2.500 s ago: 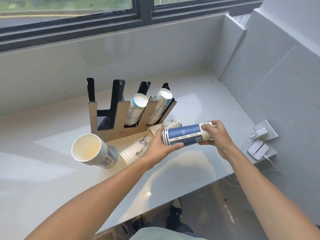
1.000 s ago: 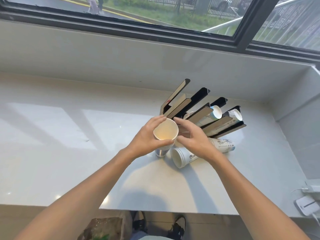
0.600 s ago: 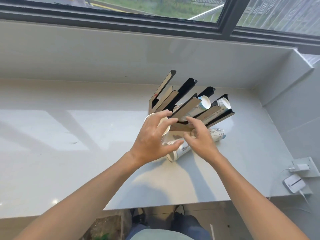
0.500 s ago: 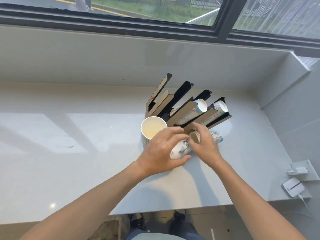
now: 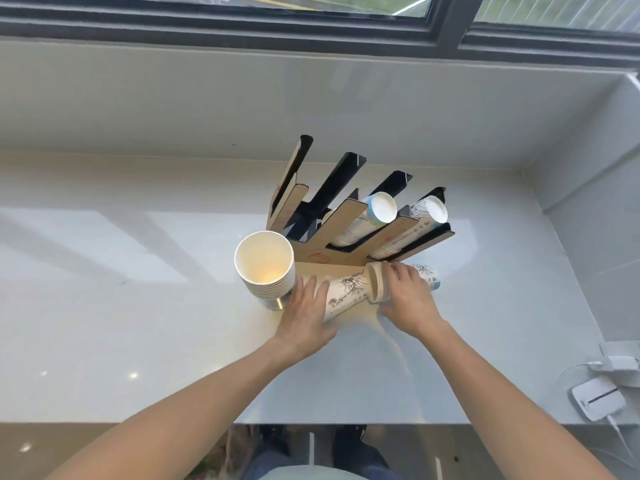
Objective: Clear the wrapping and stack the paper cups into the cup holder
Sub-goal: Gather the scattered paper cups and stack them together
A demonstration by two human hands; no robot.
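Note:
A wood-and-black cup holder (image 5: 343, 220) stands on the white counter (image 5: 121, 306), its two right slots each holding a cup stack (image 5: 379, 211). In front of it lie two printed stacks of paper cups end to end. My left hand (image 5: 306, 315) grips the near-left stack (image 5: 346, 294). My right hand (image 5: 407, 299) wraps around the far-right stack (image 5: 424, 275) at its open rim. An upright stack of plain cups (image 5: 265, 268) stands just left of my left hand.
A window wall rises behind the counter and a side wall closes it on the right. A white device with cables (image 5: 597, 400) and a wall plug (image 5: 614, 363) lie at the right edge. The counter's front edge is near my forearms.
The upright plain stack has been let go beside the holder. Both hands dropped onto the two lying stacks, and the view has moved closer.

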